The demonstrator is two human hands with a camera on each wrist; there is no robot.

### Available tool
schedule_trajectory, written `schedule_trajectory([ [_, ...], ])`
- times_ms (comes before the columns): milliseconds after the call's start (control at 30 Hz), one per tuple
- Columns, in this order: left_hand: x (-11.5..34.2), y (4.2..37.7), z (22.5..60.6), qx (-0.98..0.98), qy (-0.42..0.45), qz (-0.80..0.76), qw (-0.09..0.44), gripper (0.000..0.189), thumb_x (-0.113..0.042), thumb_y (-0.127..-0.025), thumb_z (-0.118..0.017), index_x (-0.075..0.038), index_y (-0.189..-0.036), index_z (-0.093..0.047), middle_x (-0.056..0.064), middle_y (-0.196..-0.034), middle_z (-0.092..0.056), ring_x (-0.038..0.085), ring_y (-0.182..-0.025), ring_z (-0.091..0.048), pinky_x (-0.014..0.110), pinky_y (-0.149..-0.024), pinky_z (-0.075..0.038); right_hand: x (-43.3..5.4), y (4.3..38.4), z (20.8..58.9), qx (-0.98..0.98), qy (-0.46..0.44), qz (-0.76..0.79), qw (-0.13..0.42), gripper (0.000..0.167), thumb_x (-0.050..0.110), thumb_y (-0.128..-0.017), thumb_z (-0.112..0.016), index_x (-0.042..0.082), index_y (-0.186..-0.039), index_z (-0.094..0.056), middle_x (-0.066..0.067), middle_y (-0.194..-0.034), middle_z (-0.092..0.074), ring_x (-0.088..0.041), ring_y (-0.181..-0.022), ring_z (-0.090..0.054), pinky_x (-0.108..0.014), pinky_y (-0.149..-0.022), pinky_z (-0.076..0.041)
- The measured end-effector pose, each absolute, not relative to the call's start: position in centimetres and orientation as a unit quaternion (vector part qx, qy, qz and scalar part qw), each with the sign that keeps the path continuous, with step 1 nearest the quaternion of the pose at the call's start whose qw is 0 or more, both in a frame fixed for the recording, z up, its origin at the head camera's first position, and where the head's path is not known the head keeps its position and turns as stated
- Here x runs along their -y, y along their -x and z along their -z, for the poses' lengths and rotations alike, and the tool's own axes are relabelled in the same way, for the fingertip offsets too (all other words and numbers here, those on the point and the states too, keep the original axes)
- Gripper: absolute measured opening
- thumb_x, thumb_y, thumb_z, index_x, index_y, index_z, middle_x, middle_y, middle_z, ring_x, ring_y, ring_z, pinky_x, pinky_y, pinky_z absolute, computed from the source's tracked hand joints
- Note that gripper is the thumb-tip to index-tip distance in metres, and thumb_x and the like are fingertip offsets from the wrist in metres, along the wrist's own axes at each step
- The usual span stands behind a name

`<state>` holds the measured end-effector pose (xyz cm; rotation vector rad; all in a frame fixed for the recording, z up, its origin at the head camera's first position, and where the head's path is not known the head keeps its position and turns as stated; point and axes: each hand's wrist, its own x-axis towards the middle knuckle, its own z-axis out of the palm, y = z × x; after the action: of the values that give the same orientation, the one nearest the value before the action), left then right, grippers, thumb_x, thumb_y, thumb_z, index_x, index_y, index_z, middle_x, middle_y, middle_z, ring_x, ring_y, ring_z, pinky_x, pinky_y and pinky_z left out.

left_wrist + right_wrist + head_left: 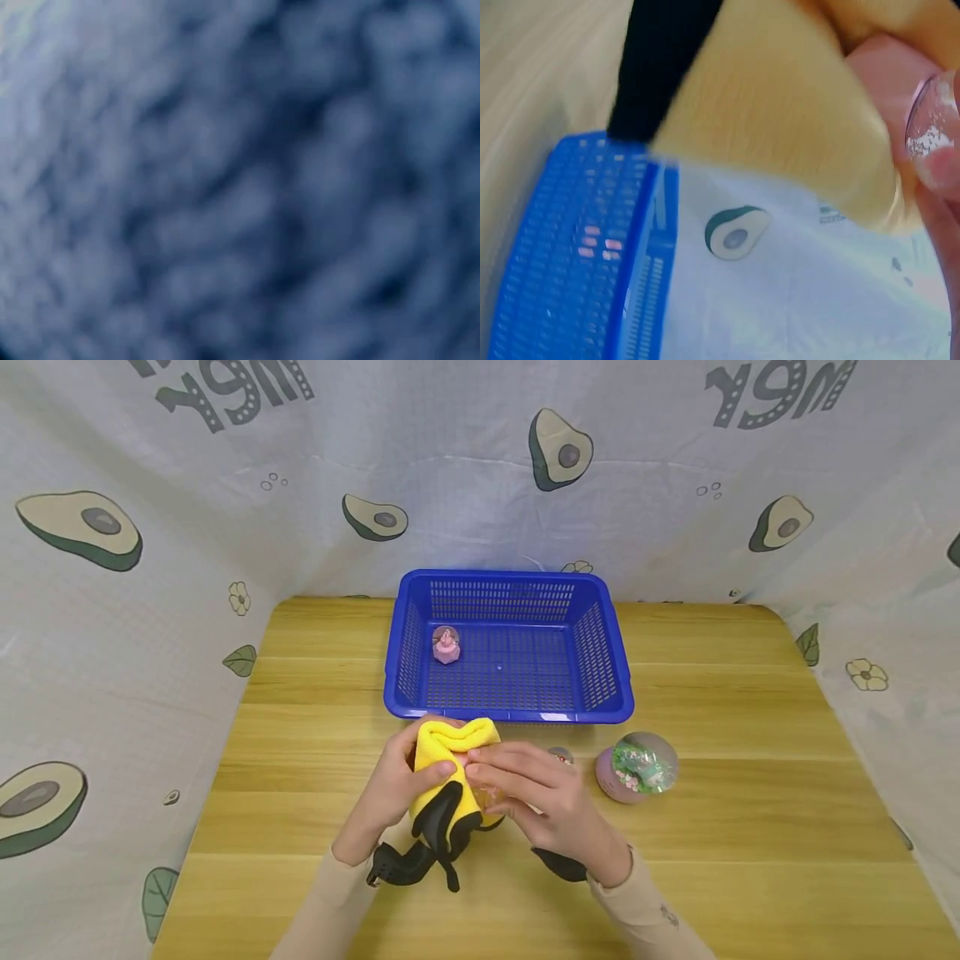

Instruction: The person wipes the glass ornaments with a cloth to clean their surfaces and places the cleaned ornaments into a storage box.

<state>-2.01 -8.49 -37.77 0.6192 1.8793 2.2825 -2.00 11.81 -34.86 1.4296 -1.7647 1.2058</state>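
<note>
In the head view, my left hand (393, 781) grips a yellow cloth (438, 764) with black edging, its thumb pressed on the front. The fingers of my right hand (551, 797) hold a small snow globe (489, 795) against that cloth. Its pink base shows between the cloth and my fingertips, while the clear dome points down and right. From the right wrist, the cloth (772, 105) covers much of the upper view and the globe's pink base (889, 75) meets it. Dark, blurred blue-grey texture fills the left wrist view, hiding the left hand there.
A blue plastic basket (506, 717) stands just beyond my hands, with a small pink snow globe (446, 645) inside at left. Right of my right hand lies a larger globe (637, 768) on its side. Another small globe (561, 755) is partly hidden behind that hand. A patterned curtain (465, 435) surrounds the table.
</note>
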Motion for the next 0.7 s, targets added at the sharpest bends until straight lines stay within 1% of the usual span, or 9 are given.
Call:
schedule_trajectory([
  [133, 8.4, 1.9, 37.9, -0.601, -0.193, -0.771, 0.082, 0.062, -0.037, -0.087, -0.07, 0.013, -0.117, -0.05, 0.012, -0.103, -0.057, 0.018, -0.085, -0.057, 0.027, -0.071, -0.054, -12.0, 2.1, 34.6, 0.653, -0.556, -0.431, 0.28, 0.023, 0.011, -0.095, -0.058, -0.008, -0.102, -0.068, -0.021, -0.108, -0.066, -0.034, -0.1, -0.063, -0.038, -0.091, -0.049],
  [300, 8.2, 1.3, 37.7, -0.634, -0.191, -0.747, 0.064, 0.059, -0.041, -0.087, -0.068, 0.007, -0.119, -0.053, 0.013, -0.103, -0.057, 0.018, -0.082, -0.057, 0.027, -0.068, -0.054, -12.3, 2.3, 35.3, 0.65, -0.542, -0.462, 0.265, 0.021, 0.009, -0.092, -0.062, -0.007, -0.105, -0.067, -0.021, -0.107, -0.065, -0.032, -0.096, -0.063, -0.034, -0.088, -0.05],
  [400, 8.0, 1.0, 37.4, -0.647, -0.198, -0.734, 0.049, 0.056, -0.04, -0.087, -0.069, 0.002, -0.12, -0.054, 0.013, -0.106, -0.057, 0.02, -0.083, -0.057, 0.028, -0.068, -0.053, -12.5, 2.3, 35.9, 0.652, -0.517, -0.494, 0.252, 0.025, 0.01, -0.09, -0.065, -0.006, -0.109, -0.066, -0.021, -0.107, -0.064, -0.03, -0.095, -0.062, -0.031, -0.087, -0.05],
  [467, 7.8, 0.9, 37.3, -0.656, -0.208, -0.725, 0.025, 0.053, -0.039, -0.087, -0.069, 0.0, -0.12, -0.055, 0.012, -0.109, -0.058, 0.021, -0.086, -0.057, 0.028, -0.069, -0.053, -12.7, 2.2, 36.3, 0.655, -0.491, -0.522, 0.239, 0.03, 0.013, -0.089, -0.067, -0.006, -0.112, -0.065, -0.02, -0.108, -0.064, -0.028, -0.097, -0.062, -0.03, -0.087, -0.05],
  [533, 7.5, 0.9, 37.1, -0.671, -0.224, -0.707, -0.013, 0.052, -0.04, -0.086, -0.07, -0.002, -0.119, -0.057, 0.012, -0.112, -0.059, 0.022, -0.092, -0.057, 0.029, -0.073, -0.052, -12.8, 2.0, 36.7, 0.656, -0.455, -0.563, 0.213, 0.035, 0.016, -0.088, -0.069, -0.006, -0.115, -0.064, -0.019, -0.111, -0.064, -0.027, -0.102, -0.061, -0.029, -0.089, -0.05],
  [633, 7.2, 1.0, 36.9, -0.696, -0.254, -0.666, -0.082, 0.051, -0.042, -0.085, -0.07, -0.003, -0.117, -0.059, 0.01, -0.113, -0.061, 0.024, -0.102, -0.058, 0.03, -0.081, -0.05, -12.9, 1.5, 37.0, 0.647, -0.39, -0.636, 0.155, 0.042, 0.019, -0.086, -0.07, -0.007, -0.118, -0.061, -0.016, -0.116, -0.062, -0.022, -0.108, -0.059, -0.029, -0.09, -0.049],
  [700, 7.0, 1.1, 36.9, -0.712, -0.276, -0.634, -0.127, 0.051, -0.043, -0.084, -0.07, -0.004, -0.115, -0.059, 0.01, -0.113, -0.061, 0.026, -0.106, -0.057, 0.032, -0.087, -0.048, -13.0, 1.2, 37.1, 0.633, -0.344, -0.685, 0.112, 0.045, 0.02, -0.085, -0.071, -0.006, -0.12, -0.061, -0.012, -0.119, -0.061, -0.019, -0.109, -0.058, -0.028, -0.089, -0.049],
])
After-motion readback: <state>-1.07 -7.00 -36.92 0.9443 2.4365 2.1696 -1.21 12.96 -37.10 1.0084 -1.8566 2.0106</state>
